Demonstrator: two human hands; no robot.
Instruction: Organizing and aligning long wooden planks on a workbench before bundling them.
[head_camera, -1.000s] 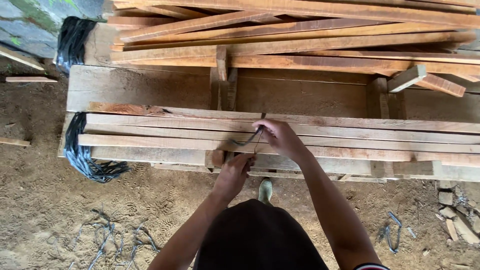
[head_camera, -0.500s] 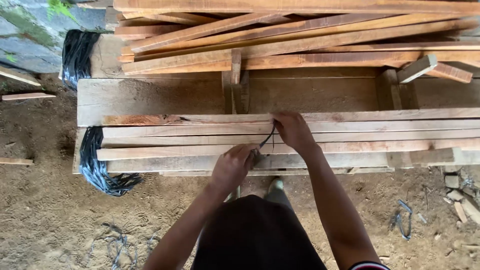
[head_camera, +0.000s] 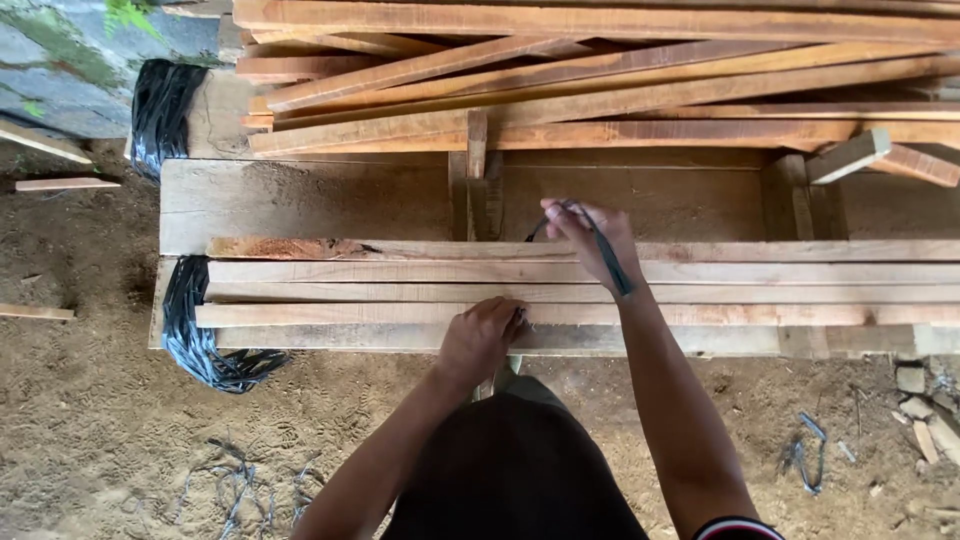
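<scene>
Strapping of dark plastic (head_camera: 606, 252) runs across the middle of the frame, a thin flat band that drapes over the back of the right hand (head_camera: 590, 238) and trails down toward the wrist. It looks light and limp, bending freely wherever it is not pulled, so by the look of it it would slip through loose fingers and is best pinched near its end or looped round a finger, as it appears to be here. Its colour is black to dark grey with a slight sheen, and it is narrow like a ribbon.

The right hand is closed around the upper end of the band, raised over the far edge of the bundle of wooden slats (head_camera: 700, 292) at centre frame. The left hand (head_camera: 480, 336) is curled shut at the near edge of the bundle, pressing on the front slat; whether it pinches the band's other end cannot be told, since the fingers hide it.

The slats lie flat side by side, long, pale and rough-sawn, stiff and probably heavy together. A bunch of black straps (head_camera: 200, 335) wraps their left end. More loose planks (head_camera: 600, 80) are stacked across the top of the frame, and strap offcuts (head_camera: 235, 485) lie on the dirt floor (head_camera: 80, 400) at lower left.
</scene>
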